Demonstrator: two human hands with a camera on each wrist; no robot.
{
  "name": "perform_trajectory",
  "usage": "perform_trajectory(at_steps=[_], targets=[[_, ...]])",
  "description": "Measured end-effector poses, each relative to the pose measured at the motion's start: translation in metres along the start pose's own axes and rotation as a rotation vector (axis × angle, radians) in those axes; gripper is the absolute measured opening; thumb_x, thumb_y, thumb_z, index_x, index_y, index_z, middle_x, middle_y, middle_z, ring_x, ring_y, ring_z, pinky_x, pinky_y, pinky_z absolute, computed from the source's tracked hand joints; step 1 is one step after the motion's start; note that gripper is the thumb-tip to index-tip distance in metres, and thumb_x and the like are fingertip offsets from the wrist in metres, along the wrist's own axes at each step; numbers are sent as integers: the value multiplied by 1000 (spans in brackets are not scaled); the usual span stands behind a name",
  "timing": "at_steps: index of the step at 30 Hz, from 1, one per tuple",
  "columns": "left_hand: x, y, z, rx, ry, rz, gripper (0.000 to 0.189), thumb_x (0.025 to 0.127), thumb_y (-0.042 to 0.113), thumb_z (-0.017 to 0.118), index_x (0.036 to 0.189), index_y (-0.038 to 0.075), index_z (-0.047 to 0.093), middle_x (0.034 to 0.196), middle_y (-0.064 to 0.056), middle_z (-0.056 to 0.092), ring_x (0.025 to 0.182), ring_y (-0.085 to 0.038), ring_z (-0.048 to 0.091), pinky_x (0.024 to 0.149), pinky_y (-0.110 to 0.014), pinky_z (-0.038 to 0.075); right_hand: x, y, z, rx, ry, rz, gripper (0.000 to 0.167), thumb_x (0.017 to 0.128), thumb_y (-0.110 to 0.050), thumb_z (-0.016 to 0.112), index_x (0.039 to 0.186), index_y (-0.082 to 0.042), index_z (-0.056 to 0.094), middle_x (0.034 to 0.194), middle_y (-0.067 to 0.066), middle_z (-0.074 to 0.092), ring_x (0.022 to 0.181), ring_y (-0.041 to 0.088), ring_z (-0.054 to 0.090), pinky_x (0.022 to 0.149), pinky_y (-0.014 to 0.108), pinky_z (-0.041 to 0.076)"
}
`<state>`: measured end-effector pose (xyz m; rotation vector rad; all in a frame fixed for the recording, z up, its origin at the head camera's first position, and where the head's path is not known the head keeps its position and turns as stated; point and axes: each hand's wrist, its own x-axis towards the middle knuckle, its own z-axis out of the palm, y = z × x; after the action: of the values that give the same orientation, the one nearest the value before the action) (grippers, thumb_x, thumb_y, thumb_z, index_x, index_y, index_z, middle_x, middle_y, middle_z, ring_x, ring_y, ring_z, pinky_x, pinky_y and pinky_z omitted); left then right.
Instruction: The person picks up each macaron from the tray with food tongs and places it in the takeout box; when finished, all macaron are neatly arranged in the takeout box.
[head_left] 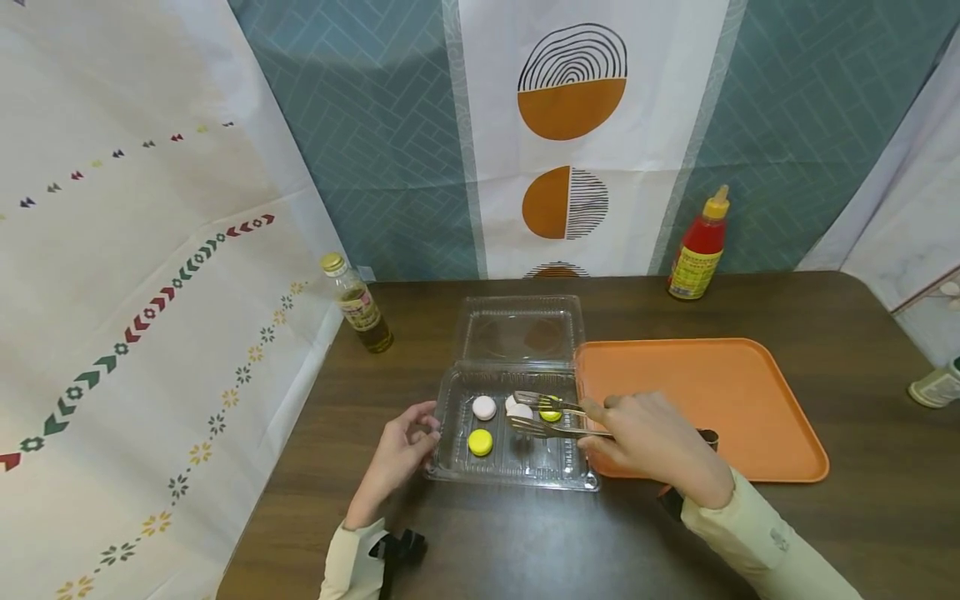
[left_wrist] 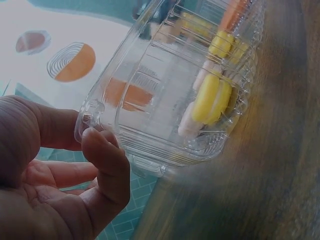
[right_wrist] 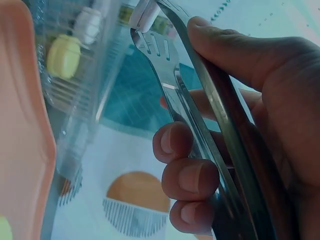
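Observation:
My left hand (head_left: pixel 408 446) pinches the left rim of a clear plastic container (left_wrist: pixel 160 145) between thumb and finger. Its lid (head_left: pixel 520 329) lies folded back behind it. Inside sit a white macaron (head_left: pixel 483 407), a yellow macaron (head_left: pixel 480 442) in front of it, and another yellow macaron (head_left: pixel 551 410) partly behind the tongs. My right hand (head_left: pixel 648 437) grips metal tongs (right_wrist: pixel 200 115) with slotted ends. A pale macaron (right_wrist: pixel 145 16) is between the tong tips, over the container. A further white one shows close to it.
An orange tray (head_left: pixel 697 408) adjoins the container on the right, under my right hand. A yellow thing (right_wrist: pixel 4 232) shows on it in the right wrist view. An oil bottle (head_left: pixel 362 308) stands back left, a red sauce bottle (head_left: pixel 697 250) back right, a small jar (head_left: pixel 937 385) far right.

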<state>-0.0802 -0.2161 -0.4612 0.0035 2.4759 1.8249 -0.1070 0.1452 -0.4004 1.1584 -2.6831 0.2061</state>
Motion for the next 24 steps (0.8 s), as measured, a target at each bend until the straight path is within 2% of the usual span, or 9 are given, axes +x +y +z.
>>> perform_trajectory(at_steps=[8, 20, 24], targets=[[-1, -1, 2, 13, -2, 12, 46, 92, -13, 60, 137, -10, 53, 100, -16, 60, 54, -16, 50, 48, -25, 45, 4, -7, 15, 65, -72, -16, 43, 86, -40, 79, 113, -6, 73, 58, -10, 34, 45, 4, 26, 42, 22, 19], [-2, 0, 0, 3, 3, 0, 46, 92, -13, 60, 137, -10, 53, 102, -16, 60, 56, -16, 50, 49, -25, 46, 7, -13, 26, 17, -56, -47, 46, 86, -41, 79, 115, -7, 73, 56, -9, 35, 46, 4, 28, 42, 22, 17], [-2, 0, 0, 5, 3, 5, 45, 93, -12, 60, 137, -10, 52, 102, -15, 60, 56, -17, 49, 48, -26, 46, 9, -15, 27, 15, -73, -32, 44, 86, -41, 80, 114, -7, 73, 55, -9, 33, 46, 5, 25, 44, 23, 15]])
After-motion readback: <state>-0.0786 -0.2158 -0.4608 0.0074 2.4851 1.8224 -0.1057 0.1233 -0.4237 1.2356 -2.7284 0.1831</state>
